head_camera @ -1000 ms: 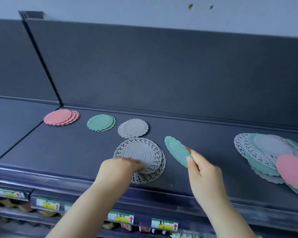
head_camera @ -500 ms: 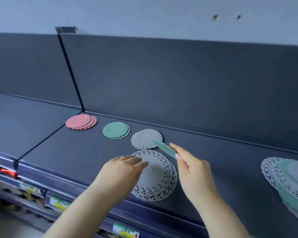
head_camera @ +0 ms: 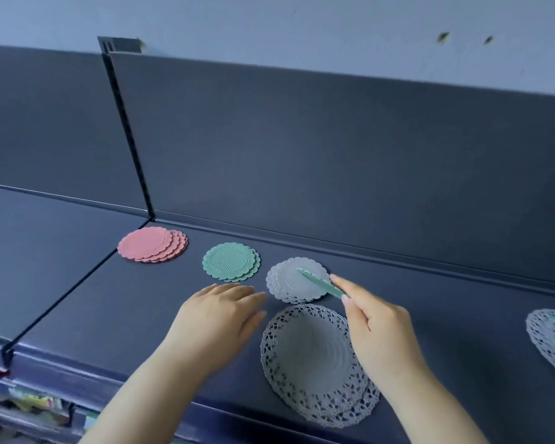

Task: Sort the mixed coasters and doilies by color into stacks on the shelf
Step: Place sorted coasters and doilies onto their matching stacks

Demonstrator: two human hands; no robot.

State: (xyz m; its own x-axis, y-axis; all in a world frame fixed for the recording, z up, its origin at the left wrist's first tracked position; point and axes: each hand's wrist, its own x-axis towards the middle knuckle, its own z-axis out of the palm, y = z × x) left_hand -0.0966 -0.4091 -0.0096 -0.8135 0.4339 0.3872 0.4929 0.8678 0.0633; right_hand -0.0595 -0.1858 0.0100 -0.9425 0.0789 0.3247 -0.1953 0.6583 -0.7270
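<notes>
Three small stacks lie in a row on the dark shelf (head_camera: 77, 309): pink coasters (head_camera: 148, 244), green coasters (head_camera: 228, 261) and grey coasters (head_camera: 289, 280). In front of them sits a stack of large grey lace doilies (head_camera: 311, 357). My right hand (head_camera: 375, 331) pinches a green coaster (head_camera: 321, 282) edge-on, held above the grey coaster stack. My left hand (head_camera: 218, 322) hovers flat with straight fingers over the shelf, left of the doilies, holding nothing. A mixed pile (head_camera: 551, 341) of doilies shows at the right edge, cut off.
The shelf's back panel (head_camera: 334, 161) rises behind the stacks. A vertical upright (head_camera: 127, 129) and a seam divide this shelf from the one on the left. Lower shelves with packaged goods (head_camera: 32, 402) show at the bottom left.
My left hand has come off the grey doilies and moved left. My right hand has carried the green coaster further left, over the grey coasters. The view has shifted left.
</notes>
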